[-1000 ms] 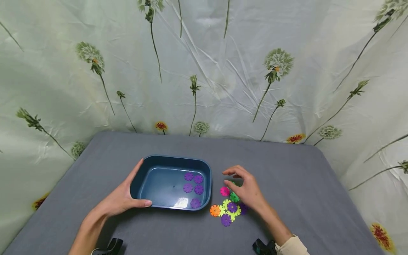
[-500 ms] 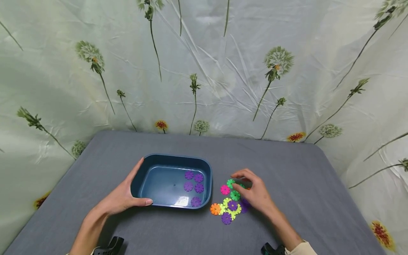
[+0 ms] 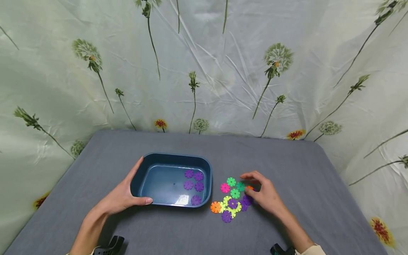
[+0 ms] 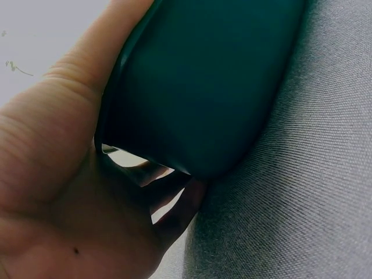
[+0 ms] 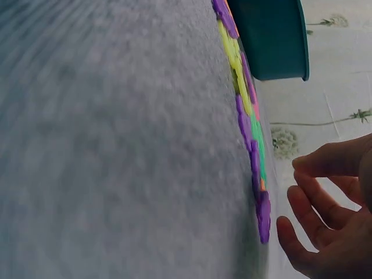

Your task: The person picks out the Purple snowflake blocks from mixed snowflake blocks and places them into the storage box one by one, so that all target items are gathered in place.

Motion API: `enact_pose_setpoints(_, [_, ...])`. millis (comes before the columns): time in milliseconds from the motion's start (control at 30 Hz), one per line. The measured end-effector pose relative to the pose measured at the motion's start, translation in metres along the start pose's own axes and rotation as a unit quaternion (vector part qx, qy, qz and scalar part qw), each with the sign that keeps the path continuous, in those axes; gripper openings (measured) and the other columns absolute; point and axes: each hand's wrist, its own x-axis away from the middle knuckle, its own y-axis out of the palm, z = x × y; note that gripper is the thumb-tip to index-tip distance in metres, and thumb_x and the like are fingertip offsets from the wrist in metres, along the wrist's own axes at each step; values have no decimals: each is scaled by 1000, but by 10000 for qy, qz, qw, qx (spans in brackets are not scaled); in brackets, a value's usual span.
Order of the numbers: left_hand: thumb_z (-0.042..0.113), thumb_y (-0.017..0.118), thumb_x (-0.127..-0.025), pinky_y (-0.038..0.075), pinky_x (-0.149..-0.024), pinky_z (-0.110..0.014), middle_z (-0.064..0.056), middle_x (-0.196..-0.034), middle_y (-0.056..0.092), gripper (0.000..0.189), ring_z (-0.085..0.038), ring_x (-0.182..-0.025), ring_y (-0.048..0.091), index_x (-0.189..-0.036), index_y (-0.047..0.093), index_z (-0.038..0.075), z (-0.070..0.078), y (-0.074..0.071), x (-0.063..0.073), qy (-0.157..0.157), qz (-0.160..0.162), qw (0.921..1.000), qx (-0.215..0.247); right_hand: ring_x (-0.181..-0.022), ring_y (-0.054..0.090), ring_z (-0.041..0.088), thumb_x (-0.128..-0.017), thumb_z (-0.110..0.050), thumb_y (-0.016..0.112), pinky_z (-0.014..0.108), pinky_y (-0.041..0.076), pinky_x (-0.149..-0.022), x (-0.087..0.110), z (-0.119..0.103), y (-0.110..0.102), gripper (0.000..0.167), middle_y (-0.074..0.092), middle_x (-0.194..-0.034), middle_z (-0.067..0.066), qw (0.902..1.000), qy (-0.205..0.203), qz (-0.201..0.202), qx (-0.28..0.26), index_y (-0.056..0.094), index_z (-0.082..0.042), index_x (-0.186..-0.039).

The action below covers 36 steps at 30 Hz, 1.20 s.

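My left hand (image 3: pixel 119 198) grips the left end of a blue plastic basin (image 3: pixel 157 184), its thumb at the near wall and its fingers reaching to the far left corner. In the left wrist view the fingers wrap around the basin's end wall. Several purple notched plastic discs (image 3: pixel 188 185) lie in the basin's right part. Beside it on the table is a loose group of discs: green (image 3: pixel 235 193), pink (image 3: pixel 225 187), orange (image 3: pixel 215 207), yellow (image 3: pixel 238 207) and purple (image 3: pixel 226 216). Loosely bent and holding nothing, my right hand (image 3: pixel 267 193) hovers over the group's right side, partly hiding an orange disc.
A grey cloth (image 3: pixel 178 233) covers the table. Behind it hangs a pale curtain (image 3: pixel 223 88) printed with dandelions. A black wrist strap (image 3: pixel 109 246) shows at the lower left, another (image 3: pixel 282 249) at the lower right.
My right hand has moved rightward across the discs, uncovering green ones and part of an orange one. My left hand and the basin stay in place.
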Motion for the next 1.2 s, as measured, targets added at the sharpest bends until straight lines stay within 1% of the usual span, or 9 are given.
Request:
enact_pose_setpoints(100, [28,89,-79,28,-105,-83,-21,-176,0,133,-61,-154,14,-167,-9,40,1,0,-1,-34,0,10000,-13,-111,68,31,-83,13,76,45,56,-95,0,1,-6,44,73,-119,8,9997,155,-140,84,71,-7,-123])
enact_pose_setpoints(233, [29,90,-78,29,-106,-82,-22,-176,1,134,-61,-154,15,-167,-9,40,1,0,-2,-32,33,10000,-72,-113,68,31,-81,17,74,41,55,-95,2,2,-14,50,72,-122,8,9987,323,-327,202,70,-7,-125])
enact_pose_setpoints(400, [29,91,-76,29,-107,-82,-24,-175,3,135,-61,-153,17,-168,-8,36,0,1,-2,-32,66,9999,-98,-111,68,30,-75,18,76,39,55,-95,5,3,-18,57,72,-120,7,9972,451,-514,306,70,-8,-125])
enact_pose_setpoints(567, [30,91,-77,29,-106,-82,-24,-175,3,135,-61,-153,18,-167,-9,38,2,1,-2,-68,63,9999,-118,-110,69,29,-72,17,78,37,55,-94,6,2,-20,61,72,-120,6,9949,574,-766,312,69,-9,-127])
enact_pose_setpoints(667, [30,90,-77,29,-106,-83,-24,-175,2,134,-62,-153,17,-167,-9,39,3,0,-2,-84,50,9999,-115,-110,68,27,-71,16,80,35,55,-94,7,3,-21,62,71,-121,6,9937,620,-842,404,69,-9,-127])
enact_pose_setpoints(800, [29,91,-77,27,-107,-83,-23,-175,2,134,-61,-154,16,-167,-8,39,2,1,-2,-120,38,9999,-78,-108,66,25,-72,12,84,32,55,-91,9,6,-22,58,69,-119,5,9917,732,-911,537,70,-9,-124])
enact_pose_setpoints(967, [29,91,-76,29,-107,-83,-23,-175,3,134,-61,-153,18,-167,-7,38,0,1,-3,-86,57,9999,-119,-100,64,18,-77,0,89,28,53,-83,11,10,-27,46,69,-113,4,9897,922,-930,585,72,-10,-119])
enact_pose_setpoints(1100, [27,92,-76,28,-107,-83,-23,-175,3,135,-61,-153,16,-168,-6,36,0,0,-2,-14,45,10000,-64,-92,63,12,-77,-6,90,26,52,-78,12,11,-28,42,69,-106,1,9906,840,-840,685,73,-9,-115])
enact_pose_setpoints(1200, [27,92,-76,27,-107,-83,-21,-176,3,135,-60,-154,15,-168,-6,37,1,0,-2,-34,25,10000,-44,-89,62,9,-78,-7,91,26,52,-75,13,11,-27,42,69,-102,-1,9909,736,-746,847,72,-8,-116])
